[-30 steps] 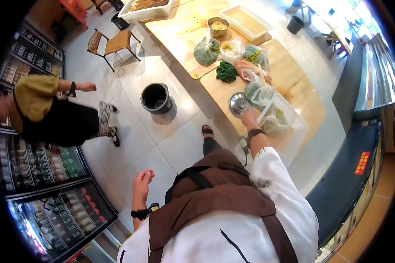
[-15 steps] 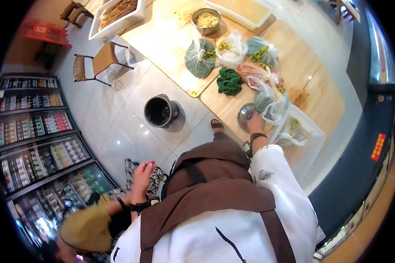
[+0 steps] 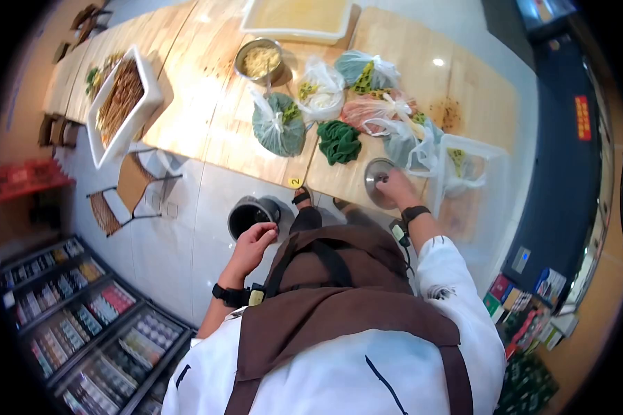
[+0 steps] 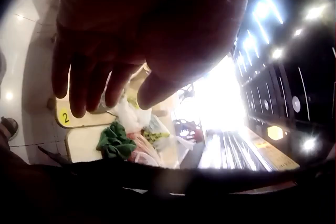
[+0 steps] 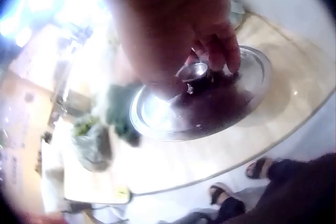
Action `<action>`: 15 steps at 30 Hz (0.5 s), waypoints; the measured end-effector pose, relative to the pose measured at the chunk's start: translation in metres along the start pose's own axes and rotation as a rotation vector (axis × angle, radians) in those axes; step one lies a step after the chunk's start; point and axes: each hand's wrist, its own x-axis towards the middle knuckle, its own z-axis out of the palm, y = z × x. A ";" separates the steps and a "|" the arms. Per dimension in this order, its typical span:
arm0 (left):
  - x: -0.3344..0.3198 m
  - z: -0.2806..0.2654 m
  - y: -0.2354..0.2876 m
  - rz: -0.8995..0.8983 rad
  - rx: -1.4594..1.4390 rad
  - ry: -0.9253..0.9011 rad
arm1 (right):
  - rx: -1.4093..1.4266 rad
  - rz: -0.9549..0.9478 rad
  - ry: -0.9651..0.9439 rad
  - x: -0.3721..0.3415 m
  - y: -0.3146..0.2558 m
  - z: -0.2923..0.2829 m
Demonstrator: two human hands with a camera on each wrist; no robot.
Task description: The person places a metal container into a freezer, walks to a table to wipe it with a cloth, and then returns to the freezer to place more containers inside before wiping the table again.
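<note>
Still gripping: right hand point(image 3: 397, 189) holding metal lid point(image 3: 374, 170) at table point(image 3: 208, 90) edge

So, the right hand is pinching the lid's knob point(image 5: 195, 70), thumb and fingers curling round it in the right wrist view. The lid is sitting at the near edge, just beside the green cloth point(image 3: 339, 142) and a tied plastic bag point(image 3: 410, 150), with the clear tub point(image 3: 483, 144) standing further right. Can't tell if it's lying flat or being raised a little. The left hand point(image 3: 252, 247) is hanging free in front of the apron point(image 3: 353, 259), fingers relaxed, holding nothing; the black bucket point(image 3: 239, 216) is showing behind it.

Change: the head view is swinging round, now showing the tray of sticks point(image 3: 149, 95) lower and fuller in frame, and the second person from the earlier frames is no longer showing. The right hand is keeping to the lid throughout. For the work, that's probably meaning little progress: the lid is remaining under one-handed control, the left hand apparently not helping.
</note>
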 end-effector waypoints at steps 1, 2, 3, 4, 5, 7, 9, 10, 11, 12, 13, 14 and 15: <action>0.014 -0.007 0.003 0.021 0.020 -0.068 | 0.127 0.003 -0.017 -0.012 -0.021 -0.014; 0.028 -0.013 0.009 0.069 0.052 -0.144 | 0.209 -0.005 0.097 -0.016 -0.033 -0.010; 0.041 -0.015 0.018 0.114 0.074 -0.183 | 0.209 0.015 0.115 -0.024 -0.053 -0.016; 0.049 -0.014 0.033 0.129 0.073 -0.224 | 0.234 0.002 0.118 -0.035 -0.081 -0.030; 0.054 -0.010 0.048 0.144 0.073 -0.262 | 0.262 -0.014 0.121 -0.044 -0.106 -0.042; 0.073 -0.001 0.057 0.190 0.072 -0.304 | 0.325 -0.061 0.143 -0.054 -0.144 -0.049; 0.090 0.004 0.059 0.233 0.071 -0.338 | 0.350 -0.098 0.174 -0.068 -0.182 -0.058; 0.101 0.006 0.059 0.244 0.021 -0.401 | 0.345 -0.153 0.219 -0.070 -0.195 -0.056; 0.105 0.009 0.065 0.254 -0.029 -0.465 | 0.339 -0.207 0.264 -0.072 -0.205 -0.055; 0.104 0.010 0.068 0.208 -0.082 -0.410 | 0.330 -0.268 0.321 -0.074 -0.213 -0.054; 0.105 0.008 0.072 0.210 -0.075 -0.417 | 0.333 -0.262 0.329 -0.074 -0.215 -0.060; 0.106 0.006 0.079 0.167 -0.178 -0.367 | 0.455 -0.257 0.266 -0.074 -0.217 -0.069; 0.106 0.004 0.085 0.123 -0.283 -0.312 | 0.576 -0.253 0.198 -0.072 -0.218 -0.074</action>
